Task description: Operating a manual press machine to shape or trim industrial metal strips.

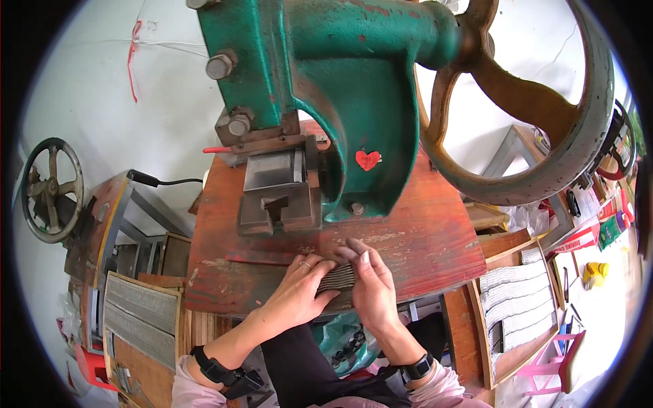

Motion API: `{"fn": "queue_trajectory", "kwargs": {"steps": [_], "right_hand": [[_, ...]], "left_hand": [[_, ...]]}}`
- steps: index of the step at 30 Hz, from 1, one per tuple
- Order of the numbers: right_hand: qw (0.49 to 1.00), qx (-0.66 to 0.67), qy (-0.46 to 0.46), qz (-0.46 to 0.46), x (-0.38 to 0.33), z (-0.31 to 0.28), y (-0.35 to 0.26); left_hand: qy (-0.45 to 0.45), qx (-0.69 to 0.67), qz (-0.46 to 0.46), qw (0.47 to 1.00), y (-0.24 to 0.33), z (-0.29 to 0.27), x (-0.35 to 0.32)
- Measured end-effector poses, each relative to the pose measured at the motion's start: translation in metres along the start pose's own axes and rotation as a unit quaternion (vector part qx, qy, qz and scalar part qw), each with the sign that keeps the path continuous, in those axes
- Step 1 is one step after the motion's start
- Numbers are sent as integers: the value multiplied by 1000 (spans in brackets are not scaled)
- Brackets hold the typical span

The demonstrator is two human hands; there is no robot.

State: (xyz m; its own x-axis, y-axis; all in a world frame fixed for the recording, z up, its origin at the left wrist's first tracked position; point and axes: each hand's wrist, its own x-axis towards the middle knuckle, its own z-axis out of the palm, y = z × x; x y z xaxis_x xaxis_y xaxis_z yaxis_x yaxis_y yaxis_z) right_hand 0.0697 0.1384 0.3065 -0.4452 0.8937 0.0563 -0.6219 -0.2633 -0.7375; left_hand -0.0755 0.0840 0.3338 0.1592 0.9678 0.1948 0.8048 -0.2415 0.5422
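The bundle of thin grey strips (338,277) sits at the near edge of the worn red table (422,238), squeezed between two hands. The left hand (297,292) wraps around its left end with the fingers curled over the top, and a ring shows on one finger. The right hand (371,285) holds the right end, with its fingers bent over the strips and the thumb up near the top. Both hands are closed on the bundle. Just behind it, farther away on the table, stands a big green press machine (340,102) with a small red heart stuck on it and a large brown wheel (544,115) on the right. To the right, lower than the table, a flat wooden tray (476,319) holds rows of small grey pieces laid side by side. To the left, another wooden tray (178,313) also holds neat rows of the same grey pieces. Far left is a smaller wheel (51,190).
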Motion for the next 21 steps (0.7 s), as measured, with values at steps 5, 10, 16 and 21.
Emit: {"fn": "queue_trajectory", "kwargs": {"steps": [5, 10, 16, 21], "right_hand": [[998, 3, -10, 66, 4, -7, -6], [870, -454, -171, -87, 2, -22, -20], [725, -626, -223, -184, 6, -18, -28], [755, -583, -187, -236, 28, 26, -51]], "left_hand": [[6, -2, -3, 1000, -4, 0, -1], [34, -48, -23, 998, 1, -4, -15], [102, 38, -36, 993, -4, 1, -38], [251, 6, 14, 968, 0, -40, -24]]}}
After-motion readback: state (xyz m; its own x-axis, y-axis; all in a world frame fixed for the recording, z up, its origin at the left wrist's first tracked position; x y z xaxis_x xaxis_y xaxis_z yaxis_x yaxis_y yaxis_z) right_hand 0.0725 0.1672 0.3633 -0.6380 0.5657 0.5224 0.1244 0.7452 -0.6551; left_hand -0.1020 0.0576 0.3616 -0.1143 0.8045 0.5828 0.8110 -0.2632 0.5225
